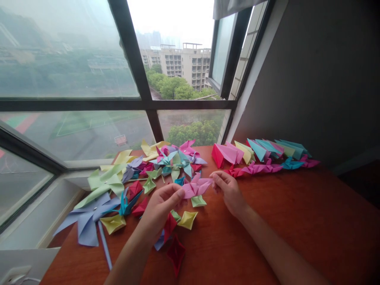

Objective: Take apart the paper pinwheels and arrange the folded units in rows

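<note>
Between my two hands, a pink folded-paper figure (196, 187) is held up over the wooden table (282, 229). My left hand (166, 200) pinches its left tip between thumb and fingers. The right tip is pinched by my right hand (226, 189). Just below the figure lies a small green paper boat (198, 201). A yellow paper boat (187, 220) and a dark red paper boat (176, 254) rest nearer to me, close to my left wrist. My left hand partly covers a red folded piece (170, 226).
Paper pinwheels, among them a blue one (93, 215) and a green one (107, 182), crowd the left side with several boats. Paper planes (261, 149) line the back right, with a row of pink folded figures (263, 168) before them. Windows (190, 126) stand behind the table.
</note>
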A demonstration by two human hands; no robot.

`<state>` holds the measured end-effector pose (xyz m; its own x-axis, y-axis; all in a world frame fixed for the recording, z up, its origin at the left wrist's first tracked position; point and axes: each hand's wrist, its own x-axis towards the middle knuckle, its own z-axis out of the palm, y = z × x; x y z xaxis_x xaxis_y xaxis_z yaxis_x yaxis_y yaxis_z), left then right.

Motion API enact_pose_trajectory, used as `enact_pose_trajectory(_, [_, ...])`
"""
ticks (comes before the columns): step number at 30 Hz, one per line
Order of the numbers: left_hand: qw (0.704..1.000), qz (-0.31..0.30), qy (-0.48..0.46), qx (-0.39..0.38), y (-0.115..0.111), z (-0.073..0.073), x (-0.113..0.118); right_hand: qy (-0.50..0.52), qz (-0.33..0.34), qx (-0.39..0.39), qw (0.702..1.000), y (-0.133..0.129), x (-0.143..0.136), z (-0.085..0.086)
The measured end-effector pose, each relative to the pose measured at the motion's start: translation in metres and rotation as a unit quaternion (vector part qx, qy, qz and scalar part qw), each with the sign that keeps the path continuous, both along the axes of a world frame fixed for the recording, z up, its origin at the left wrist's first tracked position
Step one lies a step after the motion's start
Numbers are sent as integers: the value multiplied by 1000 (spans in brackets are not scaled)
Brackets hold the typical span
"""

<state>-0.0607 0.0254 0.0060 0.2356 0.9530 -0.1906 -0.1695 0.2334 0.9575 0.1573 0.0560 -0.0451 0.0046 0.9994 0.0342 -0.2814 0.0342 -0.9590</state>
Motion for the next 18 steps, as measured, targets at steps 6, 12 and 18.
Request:
enact_pose_trajectory(6, [994, 12, 95, 51, 1, 1, 6, -243, -89, 188, 947, -13, -1, 2])
enact_pose_trajectory(12, [988, -11, 127, 86, 3, 0, 9, -320, -43, 252, 912, -18, -11, 3])
enact_pose_trajectory(18, [976, -25, 180, 120, 2, -3, 11, -314, -43, 261, 912, -14, -11, 2])
